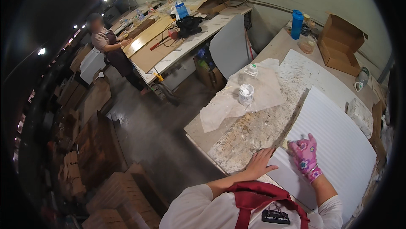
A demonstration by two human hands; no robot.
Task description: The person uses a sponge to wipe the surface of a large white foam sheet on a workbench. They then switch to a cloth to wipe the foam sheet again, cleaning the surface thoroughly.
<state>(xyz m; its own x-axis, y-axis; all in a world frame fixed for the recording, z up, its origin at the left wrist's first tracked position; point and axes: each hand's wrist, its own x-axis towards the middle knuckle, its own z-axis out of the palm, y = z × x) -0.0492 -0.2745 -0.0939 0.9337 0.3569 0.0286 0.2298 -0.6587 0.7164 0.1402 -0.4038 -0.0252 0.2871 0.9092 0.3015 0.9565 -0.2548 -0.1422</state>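
Note:
A large white ribbed panel (334, 144) lies on the glue-stained workbench (253, 131) in front of me. My bare left hand (259, 163) rests flat, fingers spread, on the bench at the panel's near left edge. My right hand (305, 155), in a pink flowered glove, is curled at the panel's left edge and seems to grip a small yellowish tool, mostly hidden by the fingers. A small white open pot (246, 93) stands on a crumpled plastic sheet (237, 98) further along the bench.
An open cardboard box (340, 45), a blue bottle (297, 24) and a glass jar (307, 43) stand at the bench's far end. Another person (111, 49) works at a long table (169, 43) across the aisle. Stacked brown boards (110, 191) fill the floor to my left.

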